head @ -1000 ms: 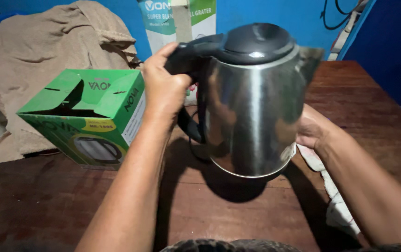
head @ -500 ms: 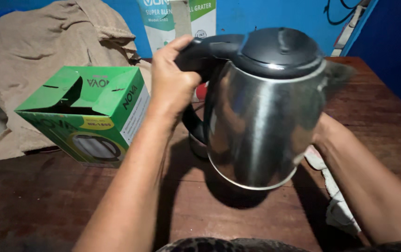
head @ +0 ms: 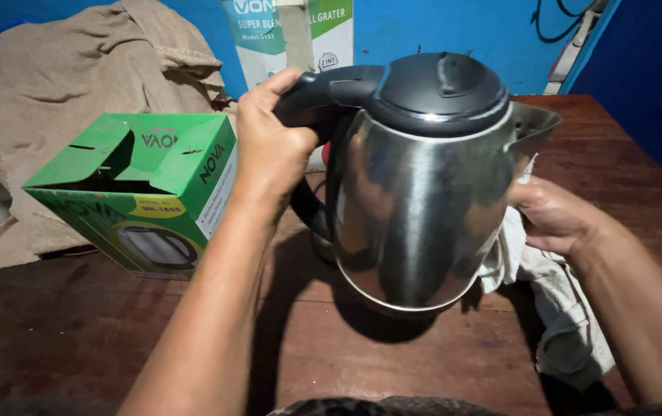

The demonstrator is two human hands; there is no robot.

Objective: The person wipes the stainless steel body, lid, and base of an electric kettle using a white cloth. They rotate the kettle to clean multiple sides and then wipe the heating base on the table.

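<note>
Since the earlier frame, the right hand [head: 554, 216] has emerged, its grip pinching a white cloth [head: 554, 300] beside the steel kettle [head: 423, 200]. Left hand [head: 269, 154] clamps the handle above the dark wooden desk [head: 77, 331]; blue walls [head: 439, 27] fill the frame's top.

- Both forearms are bare from wrist to the lower frame edge; no sleeve shows on either.
- The left hand [head: 269, 150] wears no glove, ring or band that shows.
- The right hand [head: 550, 216] is likewise bare, its wrist without watch or strap.
- At the bottom edge, a strip of dark, mottled patterned cloth belongs to the person's clothing.
</note>
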